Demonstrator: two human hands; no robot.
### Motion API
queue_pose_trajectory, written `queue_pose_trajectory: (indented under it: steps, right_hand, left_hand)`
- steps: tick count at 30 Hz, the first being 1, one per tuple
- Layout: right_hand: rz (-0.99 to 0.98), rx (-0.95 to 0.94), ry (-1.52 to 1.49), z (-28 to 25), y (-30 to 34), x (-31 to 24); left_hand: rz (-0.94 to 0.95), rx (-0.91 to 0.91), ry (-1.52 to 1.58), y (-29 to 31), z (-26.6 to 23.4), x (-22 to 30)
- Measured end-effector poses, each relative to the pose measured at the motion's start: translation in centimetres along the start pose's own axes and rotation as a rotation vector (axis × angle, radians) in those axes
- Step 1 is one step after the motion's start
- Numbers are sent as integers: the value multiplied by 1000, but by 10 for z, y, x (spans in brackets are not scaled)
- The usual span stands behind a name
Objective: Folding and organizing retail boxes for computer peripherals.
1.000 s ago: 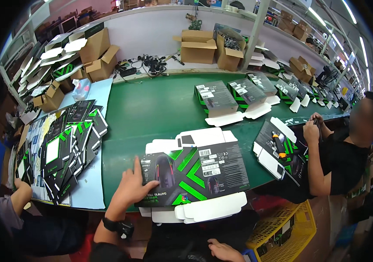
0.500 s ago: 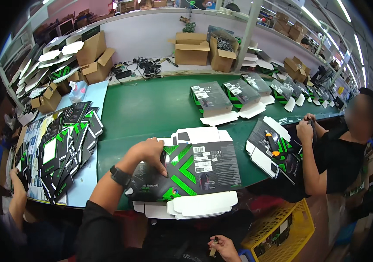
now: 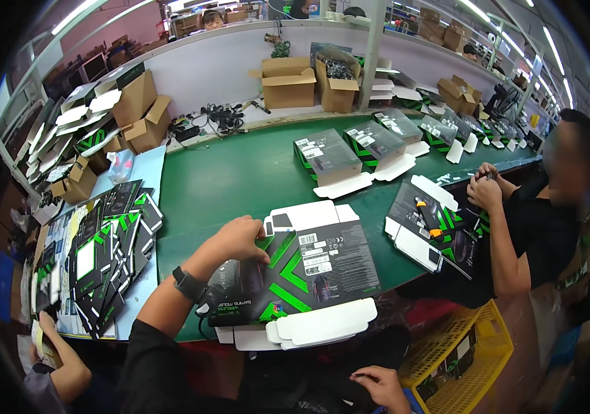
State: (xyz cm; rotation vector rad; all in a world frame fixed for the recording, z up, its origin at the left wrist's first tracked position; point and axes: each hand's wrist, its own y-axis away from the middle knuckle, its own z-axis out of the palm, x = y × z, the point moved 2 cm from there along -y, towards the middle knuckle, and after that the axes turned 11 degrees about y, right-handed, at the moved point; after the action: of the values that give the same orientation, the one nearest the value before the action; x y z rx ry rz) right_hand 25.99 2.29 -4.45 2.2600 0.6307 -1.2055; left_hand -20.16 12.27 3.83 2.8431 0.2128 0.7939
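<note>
1. I have the left hand over the upper left part of a flat printed carton; its grip is narrow, with fingers bent and meeting the carton near a green stripe. I cannot tell whether anything is pinched between the fingertips.
2. My right hand sits low at the lower edge of the view, below the carton and apart from it, fingers curled together; I cannot tell whether that grip holds anything.
3. The left forearm runs up and rightward in a black sleeve, a dark watch at the wrist, the back of the hand upward.
4. The carton lies along the near edge of the green surface, its lower white flaps reaching past that edge.
5. I read open room beyond the carton and to the upper left.
6. Bounding that room, I have standing boxes at the upper right and a pile of flat cartons on the left.
7. To the right, a co-worker's flat carton bears an orange-and-black cutter.
</note>
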Motion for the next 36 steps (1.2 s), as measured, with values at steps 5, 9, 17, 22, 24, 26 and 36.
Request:
queue_pose_trajectory:
  steps: [5,9,17,22,24,26,36]
  right_hand:
    - [-217,260,223,-48,-9,-54]
    - [-292,385,262,-66,-17,-84]
    - [-630,423,608,-83,-39,-123]
    - [-769,468,828,-89,-40,-154]
    - [-875,468,950,-98,-38,-170]
    - [-892,478,985,-111,-35,-186]
    - [-849,534,821,-127,-72,-176]
  left_hand:
    - [29,204,-47,23,-13,24]
    - [1,202,21,26,-17,26]
    - [155,367,127,42,-54,37]
    - [225,217,201,57,-79,75]
    - [371,139,211,62,-79,96]
    - [546,59,54,71,-69,138]
    - [1068,-73,-2,70,16,207]
